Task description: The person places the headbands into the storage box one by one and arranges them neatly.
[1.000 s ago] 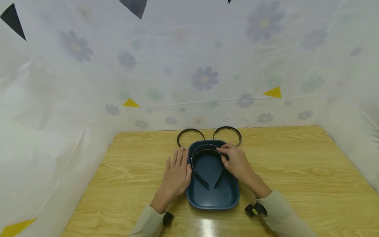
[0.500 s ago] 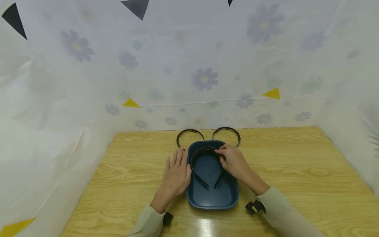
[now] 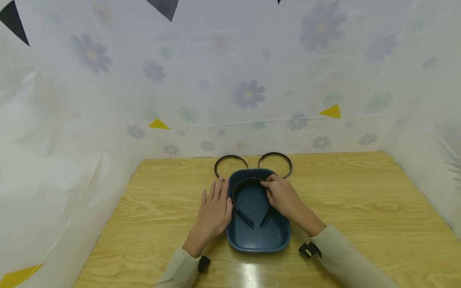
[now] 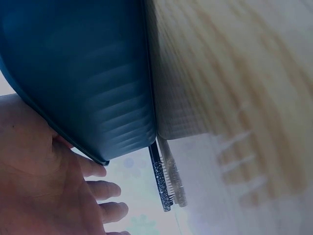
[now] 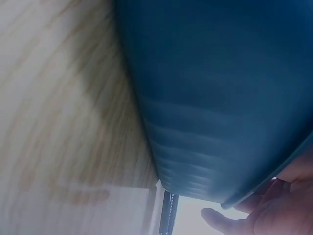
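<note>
A dark blue tray [image 3: 258, 243] with rounded corners sits on the table. Black headbands, laid closely together, rest inside it, their nearest band [image 3: 248, 181] arching at the far side and the tips pointing toward me. My right hand [image 3: 288, 198] reaches over the tray's right rim and pinches the headbands' upper right part between thumb and fingers. Against the left rim lies my left hand [image 3: 212, 212], fingers straight and spread. In the left wrist view its fingers [image 4: 110, 191] extend past the tray's outer wall [image 4: 93, 83].
Behind the tray stand two more black toothed headbands, one on the left [image 3: 230, 157] and one on the right [image 3: 275, 154]. The wood-grain table [image 3: 162, 224] meets a flowered white sheet [image 3: 201, 96] at its back edge.
One second ago two separate arcs showed in the tray; now they lie together as one. My right hand has shifted slightly left, still pinching. The left hand has stayed put.
</note>
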A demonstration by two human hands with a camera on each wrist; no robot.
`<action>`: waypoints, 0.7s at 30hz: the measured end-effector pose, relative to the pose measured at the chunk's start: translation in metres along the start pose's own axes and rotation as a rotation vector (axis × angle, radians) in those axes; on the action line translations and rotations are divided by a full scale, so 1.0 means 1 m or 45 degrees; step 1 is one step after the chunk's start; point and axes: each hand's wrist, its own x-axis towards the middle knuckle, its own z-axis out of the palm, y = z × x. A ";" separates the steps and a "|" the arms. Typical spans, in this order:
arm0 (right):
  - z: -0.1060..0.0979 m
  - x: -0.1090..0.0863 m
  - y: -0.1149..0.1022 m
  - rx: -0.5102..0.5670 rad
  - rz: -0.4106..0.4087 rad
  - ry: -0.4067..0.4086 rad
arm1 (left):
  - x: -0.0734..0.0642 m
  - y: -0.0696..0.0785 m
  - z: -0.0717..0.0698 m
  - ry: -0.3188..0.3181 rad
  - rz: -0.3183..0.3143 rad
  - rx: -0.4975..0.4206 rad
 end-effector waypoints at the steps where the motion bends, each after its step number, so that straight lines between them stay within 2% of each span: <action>1: 0.000 0.000 0.000 -0.001 -0.002 -0.001 | 0.000 0.000 0.000 -0.003 -0.002 0.002; 10: 0.002 0.000 0.002 0.004 -0.034 0.007 | 0.000 0.001 -0.001 0.010 0.000 0.004; 21: -0.001 0.000 0.003 0.018 -0.025 -0.007 | -0.001 0.001 0.001 0.002 0.001 0.011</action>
